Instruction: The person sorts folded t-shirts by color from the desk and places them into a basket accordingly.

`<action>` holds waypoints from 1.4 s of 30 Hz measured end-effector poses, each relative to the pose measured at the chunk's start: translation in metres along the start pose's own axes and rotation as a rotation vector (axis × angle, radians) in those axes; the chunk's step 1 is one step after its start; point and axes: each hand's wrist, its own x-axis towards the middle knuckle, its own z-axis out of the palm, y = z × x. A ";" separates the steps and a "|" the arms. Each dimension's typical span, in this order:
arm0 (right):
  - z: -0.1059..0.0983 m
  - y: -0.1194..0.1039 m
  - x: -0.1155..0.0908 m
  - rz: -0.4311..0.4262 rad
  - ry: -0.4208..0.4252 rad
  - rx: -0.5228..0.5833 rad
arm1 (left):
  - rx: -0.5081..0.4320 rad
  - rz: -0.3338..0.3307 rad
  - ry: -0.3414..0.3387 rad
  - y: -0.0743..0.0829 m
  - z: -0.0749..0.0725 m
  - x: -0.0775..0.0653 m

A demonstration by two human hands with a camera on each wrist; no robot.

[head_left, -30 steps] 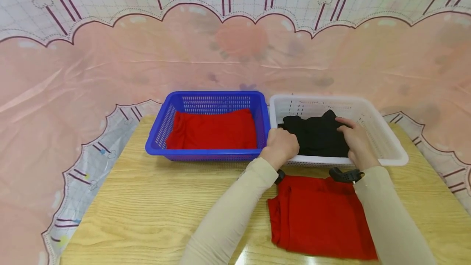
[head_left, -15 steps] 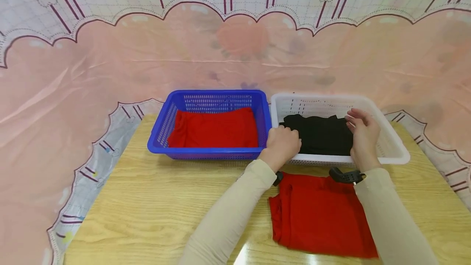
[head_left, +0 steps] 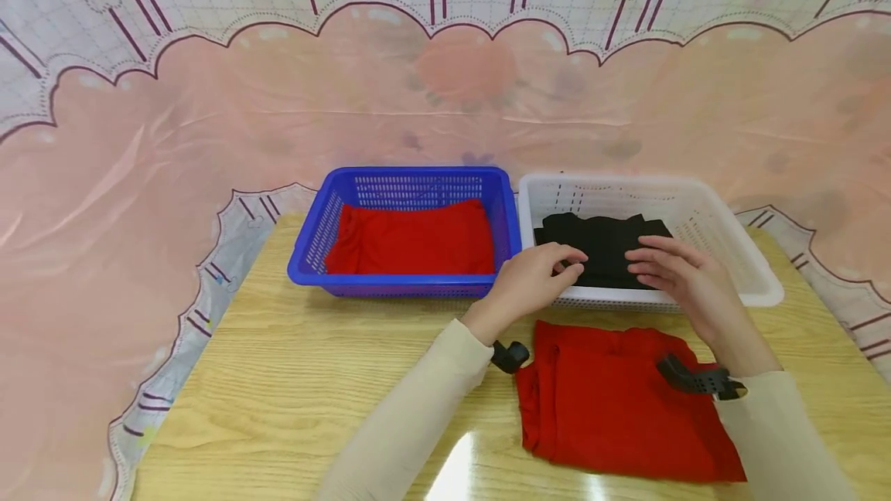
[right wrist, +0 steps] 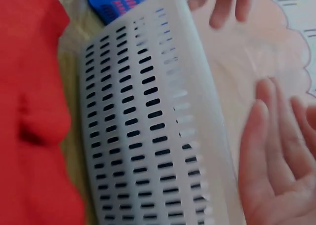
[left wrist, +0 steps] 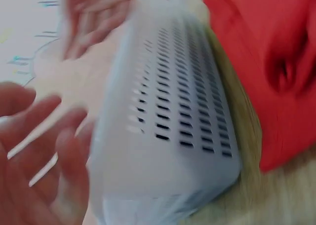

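Both hands are above the front rim of the white plastic basket (head_left: 713,215) and hold nothing. At its left front corner is my left hand (head_left: 529,281), fingers loosely bent, a gap showing between thumb and fingertips. My right hand (head_left: 689,281) is over the basket's front right part with its fingers spread. Between the hands, a folded black cloth (head_left: 605,246) lies flat inside the basket. A folded red cloth (head_left: 626,416), apparently a garment, rests on the table just in front, partly under my right wrist in the head view.
A blue plastic basket (head_left: 404,280) stands directly left of the white one, with another folded red cloth (head_left: 418,242) in it. Both stand on a wooden table (head_left: 292,393). Behind hangs a printed pink and white curtain (head_left: 313,107).
My left hand has come off the black cloth's left end and its fingers have loosened. My right hand has drawn back toward the front rim. The black cloth's back edge lies flatter.
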 end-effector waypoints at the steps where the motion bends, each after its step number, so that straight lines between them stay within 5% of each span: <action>1: 0.000 0.000 -0.006 0.022 -0.037 -0.032 | -0.075 0.019 0.000 -0.001 -0.002 -0.004; 6: -0.002 0.002 -0.036 0.118 -0.083 -0.212 | -0.383 0.061 -0.072 -0.009 -0.007 -0.025; 10: -0.004 0.010 -0.067 0.155 0.018 -0.301 | -0.520 -0.063 -0.138 -0.022 -0.005 -0.054; 14: -0.008 0.024 -0.096 0.145 0.118 -0.235 | -0.596 -0.219 -0.152 -0.039 -0.002 -0.088; 18: -0.018 0.032 -0.119 0.137 0.203 -0.226 | -0.629 -0.295 -0.154 -0.049 0.000 -0.112; 21: -0.025 0.032 -0.128 0.278 0.258 -0.444 | -0.656 -0.339 -0.156 -0.052 0.004 -0.123; 26: -0.025 0.027 -0.128 0.637 0.191 -0.682 | -0.747 -0.419 -0.213 -0.055 0.012 -0.136; 30: -0.019 0.028 -0.125 0.711 0.153 -0.624 | -0.838 -0.440 -0.286 -0.059 0.015 -0.143; 35: -0.014 0.037 -0.122 0.738 0.143 -0.487 | -1.013 -0.386 -0.410 -0.071 0.015 -0.150; 38: -0.007 0.045 -0.121 0.674 0.145 -0.412 | -1.127 -0.358 -0.501 -0.082 0.016 -0.153; 42: 0.003 0.055 -0.120 0.572 0.145 -0.292 | -1.229 -0.345 -0.540 -0.093 0.014 -0.155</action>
